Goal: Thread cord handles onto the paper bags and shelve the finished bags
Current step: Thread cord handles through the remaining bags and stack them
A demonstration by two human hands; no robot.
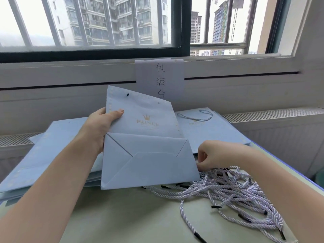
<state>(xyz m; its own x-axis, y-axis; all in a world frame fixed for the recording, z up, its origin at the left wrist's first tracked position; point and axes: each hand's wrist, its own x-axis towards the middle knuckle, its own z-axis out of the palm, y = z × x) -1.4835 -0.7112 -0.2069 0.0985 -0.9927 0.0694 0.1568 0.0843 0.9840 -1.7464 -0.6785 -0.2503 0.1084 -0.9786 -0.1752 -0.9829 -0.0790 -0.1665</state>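
The left hand (103,123) gripped the flat paper bag (143,137) upright by its edge; the right hand (208,155) pinched into the cords (233,193) heaped on the surface (131,216). Best to draw out one cord by its black tip, keeping the bag's holes facing up.

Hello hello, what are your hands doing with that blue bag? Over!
Left hand grips paper bag, tilted upright. Right hand picking at cord pile. Nothing blocking.
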